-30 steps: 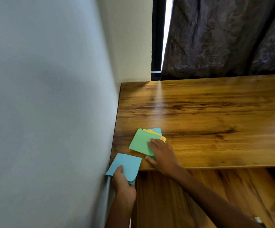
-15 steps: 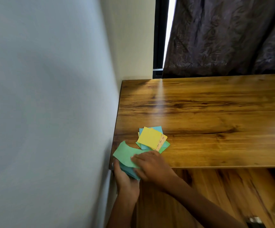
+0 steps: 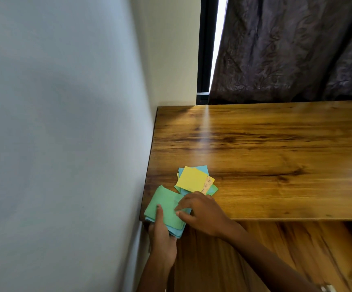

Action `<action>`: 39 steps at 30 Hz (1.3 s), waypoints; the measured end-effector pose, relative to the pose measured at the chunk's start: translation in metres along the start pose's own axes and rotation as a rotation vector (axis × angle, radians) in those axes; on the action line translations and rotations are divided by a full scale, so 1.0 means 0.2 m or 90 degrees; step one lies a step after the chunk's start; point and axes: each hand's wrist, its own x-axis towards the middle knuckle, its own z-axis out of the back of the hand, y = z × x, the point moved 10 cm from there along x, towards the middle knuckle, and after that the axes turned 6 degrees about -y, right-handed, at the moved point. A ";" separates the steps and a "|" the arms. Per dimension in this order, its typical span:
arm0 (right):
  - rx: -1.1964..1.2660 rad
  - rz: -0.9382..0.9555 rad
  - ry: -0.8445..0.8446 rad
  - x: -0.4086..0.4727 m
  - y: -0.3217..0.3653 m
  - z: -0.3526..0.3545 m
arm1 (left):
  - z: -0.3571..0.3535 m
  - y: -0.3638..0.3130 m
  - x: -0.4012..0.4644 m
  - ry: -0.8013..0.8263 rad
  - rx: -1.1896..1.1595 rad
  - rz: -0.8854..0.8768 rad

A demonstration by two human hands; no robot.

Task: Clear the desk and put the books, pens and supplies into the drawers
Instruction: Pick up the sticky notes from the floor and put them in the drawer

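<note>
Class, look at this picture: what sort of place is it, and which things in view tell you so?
Probably a room in a home, at a study corner. A wooden desk stands against a plain wall, a dark curtain hangs over a window behind it, and coloured paper notes lie on the desk.

Desk: brown wood grain w/ dark streaks. Held notes: green top, blue beneath. Loose notes: yellow top, blue and green under. Curtain: dark grey-brown, leaf pattern. Wall: white.
</note>
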 end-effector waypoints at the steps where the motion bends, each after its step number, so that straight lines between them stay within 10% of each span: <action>1: 0.002 -0.010 -0.041 0.01 -0.02 0.03 | 0.02 0.00 0.00 -0.023 0.018 -0.011; 34: -0.105 -0.360 -0.566 -0.14 -0.67 0.51 | 0.05 0.01 -0.02 -0.061 0.054 0.012; 39: -0.158 -0.425 -0.304 -0.08 -0.75 0.35 | 0.05 0.01 -0.01 -0.057 0.056 0.003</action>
